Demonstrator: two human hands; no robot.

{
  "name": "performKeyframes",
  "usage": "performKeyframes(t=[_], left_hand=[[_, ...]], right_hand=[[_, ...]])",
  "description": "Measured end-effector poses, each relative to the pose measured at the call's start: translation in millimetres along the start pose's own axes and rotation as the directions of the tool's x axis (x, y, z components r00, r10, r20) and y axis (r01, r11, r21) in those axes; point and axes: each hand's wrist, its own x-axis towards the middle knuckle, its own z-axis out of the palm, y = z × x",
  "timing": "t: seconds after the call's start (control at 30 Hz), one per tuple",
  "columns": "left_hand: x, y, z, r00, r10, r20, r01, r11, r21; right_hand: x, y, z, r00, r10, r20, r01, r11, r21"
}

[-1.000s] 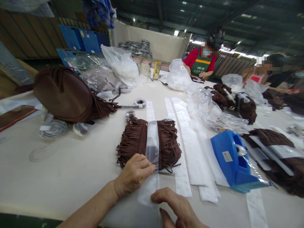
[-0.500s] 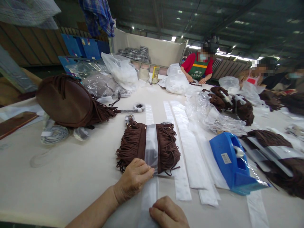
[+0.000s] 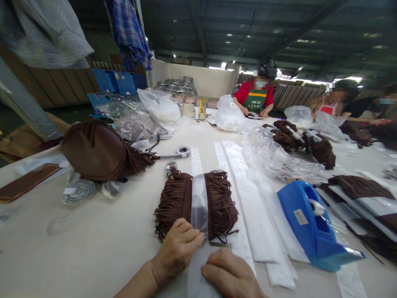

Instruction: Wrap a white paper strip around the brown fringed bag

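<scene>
A brown fringed bag (image 3: 217, 203) lies flat on the white table (image 3: 93, 248) before me. A translucent paper strip (image 3: 199, 203) runs over its middle and down toward me. My left hand (image 3: 178, 248) rests at the bag's near edge, fingers curled and pressing the strip where it leaves the fringe. My right hand (image 3: 231, 275) lies knuckles-up on the strip's near end, fingers folded under.
A blue tape dispenser (image 3: 313, 225) stands to the right, with several white paper strips (image 3: 248, 198) beside the bag. A larger brown fringed bag (image 3: 99, 151) sits at left. More brown bags (image 3: 310, 140) and plastic bags (image 3: 161, 105) lie further back. Other people work across the table.
My right hand has moved up onto the strip's near end, closer to the left hand. The left hand stays at the bag's edge. The view has tilted slightly upward.
</scene>
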Motion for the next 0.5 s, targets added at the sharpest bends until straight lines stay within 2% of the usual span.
performKeyframes(t=[0.1, 0.2, 0.37, 0.5], left_hand=[[-9, 0, -1, 0.999, -0.052, 0.009, 0.052, 0.996, -0.079], [-20, 1, 0, 0.983, -0.180, 0.024, 0.182, 0.974, -0.138], [-20, 4, 6, 0.944, -0.328, -0.021, 0.323, 0.936, -0.139], [-16, 3, 13, 0.930, -0.359, -0.076, 0.351, 0.931, -0.102]], right_hand=[[28, 17, -5, 0.994, 0.102, -0.038, -0.097, 0.990, 0.098], [48, 40, 3, 0.964, 0.264, -0.024, -0.256, 0.953, 0.164], [61, 70, 28, 0.864, 0.500, -0.052, -0.500, 0.866, 0.019], [58, 77, 40, 0.814, 0.571, -0.107, -0.577, 0.816, -0.043]])
